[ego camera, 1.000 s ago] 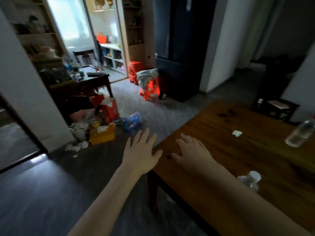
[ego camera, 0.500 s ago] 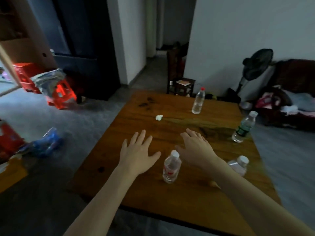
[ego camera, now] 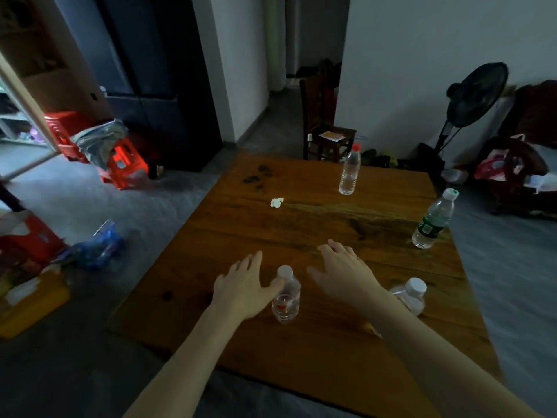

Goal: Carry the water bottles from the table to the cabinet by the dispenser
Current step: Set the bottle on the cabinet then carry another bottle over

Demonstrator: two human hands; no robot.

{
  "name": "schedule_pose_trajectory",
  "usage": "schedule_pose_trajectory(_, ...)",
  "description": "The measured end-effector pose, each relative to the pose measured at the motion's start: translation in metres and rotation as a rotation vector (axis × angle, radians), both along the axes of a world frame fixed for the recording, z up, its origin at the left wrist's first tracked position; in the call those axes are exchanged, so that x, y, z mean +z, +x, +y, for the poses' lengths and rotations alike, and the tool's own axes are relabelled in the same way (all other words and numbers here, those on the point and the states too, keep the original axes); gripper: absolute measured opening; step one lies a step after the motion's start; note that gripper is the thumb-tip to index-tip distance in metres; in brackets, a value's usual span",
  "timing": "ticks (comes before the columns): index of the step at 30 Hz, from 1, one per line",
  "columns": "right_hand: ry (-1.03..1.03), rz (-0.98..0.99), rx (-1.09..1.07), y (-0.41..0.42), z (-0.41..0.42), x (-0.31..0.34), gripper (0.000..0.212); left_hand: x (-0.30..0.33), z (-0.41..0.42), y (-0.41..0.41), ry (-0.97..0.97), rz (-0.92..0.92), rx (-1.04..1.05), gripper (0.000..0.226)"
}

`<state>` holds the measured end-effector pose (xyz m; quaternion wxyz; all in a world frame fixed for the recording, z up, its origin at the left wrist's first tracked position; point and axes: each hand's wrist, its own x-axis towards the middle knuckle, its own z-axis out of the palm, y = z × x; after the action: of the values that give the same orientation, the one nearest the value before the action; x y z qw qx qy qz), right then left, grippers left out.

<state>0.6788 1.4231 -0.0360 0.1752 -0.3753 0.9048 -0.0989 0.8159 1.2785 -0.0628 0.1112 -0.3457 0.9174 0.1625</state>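
Both hands have closed in on the nearest bottle since half a second ago, and my view has settled over the worktop (ego camera: 247, 236). My left hand (ego camera: 244, 288) is spread flat with straight fingers, its thumb touching the neck of the small red-label bottle (ego camera: 285, 297), which stands upright near the worktop's near edge. My right hand (ego camera: 343, 276) hovers just right of that bottle, fingers relaxed and holding nothing. Partly hidden behind my right forearm stands a white-capped bottle (ego camera: 411, 294). A green-label bottle (ego camera: 434, 220) stands at the right edge, and a red-capped bottle (ego camera: 350, 170) stands upright at the far side. A small white scrap (ego camera: 276, 202) lies on the wood, left of centre. A chair (ego camera: 327, 134) sits beyond the far edge, a standing fan (ego camera: 473, 95) to its right, and red stools (ego camera: 120, 161) on the floor at far left.
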Motion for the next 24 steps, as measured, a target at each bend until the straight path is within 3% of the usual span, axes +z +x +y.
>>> schedule_pose_trajectory(6,0.046,-0.098,0.049,-0.003,0.007,-0.038,0.065,-0.037,0.015,0.005,0.110,-0.061,0.095,0.110)
schedule_pose_trajectory(11,0.081,-0.194,0.034,-0.003,0.011,-0.068,0.067,-0.065,0.020,-0.007,0.230,0.026,0.141,0.113)
schedule_pose_trajectory(17,0.097,-0.237,-0.002,-0.002,0.013,-0.091,0.067,-0.103,0.019,-0.018,0.387,0.314,0.256,0.090)
schedule_pose_trajectory(21,0.112,-0.252,-0.012,0.002,0.010,-0.101,0.068,-0.119,0.021,-0.022,0.519,0.534,0.342,0.093)
schedule_pose_trajectory(24,0.121,-0.258,-0.017,0.005,0.009,-0.107,0.068,-0.125,0.019,-0.025,0.509,0.591,0.282,0.067)
